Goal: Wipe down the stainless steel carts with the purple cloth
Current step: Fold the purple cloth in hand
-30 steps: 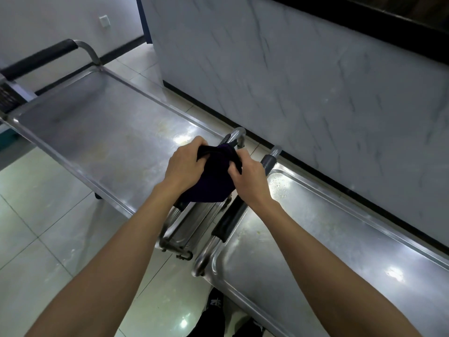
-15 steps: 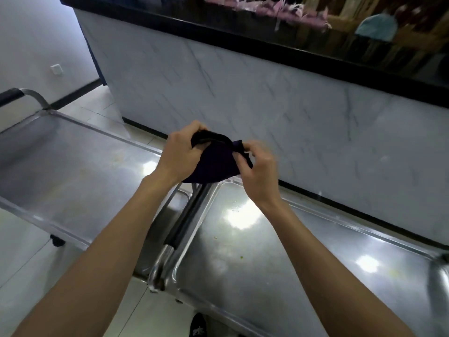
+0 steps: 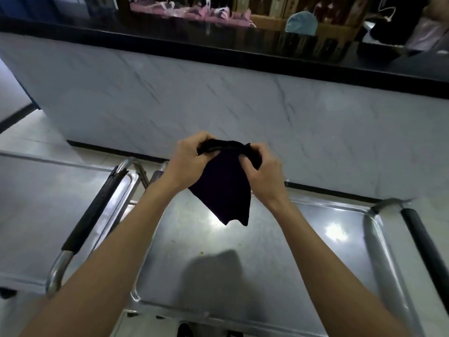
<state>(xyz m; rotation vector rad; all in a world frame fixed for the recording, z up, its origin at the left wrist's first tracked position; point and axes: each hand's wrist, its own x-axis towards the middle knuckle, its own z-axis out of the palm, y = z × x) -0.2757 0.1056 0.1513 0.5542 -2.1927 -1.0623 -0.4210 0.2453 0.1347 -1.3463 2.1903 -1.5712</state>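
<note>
Fingers of both hands are curled tight on the top edge of the purple cloth (image 3: 224,188): the left hand (image 3: 192,159) pinches its left corner, the right hand (image 3: 263,170) has the right corner bunched under thumb and fingers. The cloth looks almost black here and hangs down between the wrists in a loose point, up in the air, not touching anything. Right under it is the stainless steel cart (image 3: 279,251), with the cloth's shadow (image 3: 216,271) on the tray and a few small crumbs near it. That cart's black-grip handle (image 3: 427,249) sits at the right. A second cart (image 3: 36,210) is parked just beside on the left, its handle (image 3: 93,212) next to the first tray's edge. Behind them stands a marble-look counter front (image 3: 243,105) with a dark top.
</note>
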